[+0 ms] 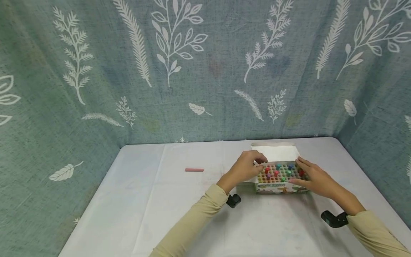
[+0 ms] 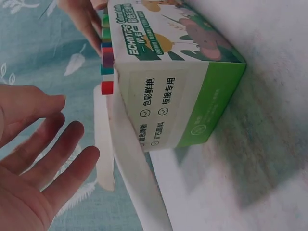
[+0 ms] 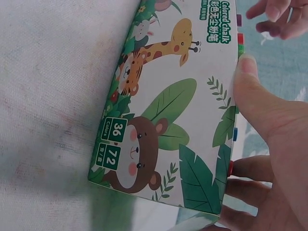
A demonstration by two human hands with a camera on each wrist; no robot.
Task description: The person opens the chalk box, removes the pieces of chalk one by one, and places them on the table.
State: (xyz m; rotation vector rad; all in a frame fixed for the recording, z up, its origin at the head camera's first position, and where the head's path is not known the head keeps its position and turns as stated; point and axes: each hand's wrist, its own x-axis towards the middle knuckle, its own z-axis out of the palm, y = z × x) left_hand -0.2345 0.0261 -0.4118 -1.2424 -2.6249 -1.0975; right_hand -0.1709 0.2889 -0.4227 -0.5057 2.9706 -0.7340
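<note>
Now my spread right hand (image 1: 316,180) touches the chalk box (image 1: 279,190), longways nine-to-three, at four o'clock from my loose, empty left hand (image 1: 245,167).

chalk box (image 1: 282,190): white card, animals and leaves printed on long side, green band on left end | pose: upright on its base, right of centre in head view | lid (image 1: 276,152): open, folded to far side | chalk sticks (image 1: 276,173): red, pink, purple, blue, green, upright, scattered among round holes (image 1: 261,180)
</note>
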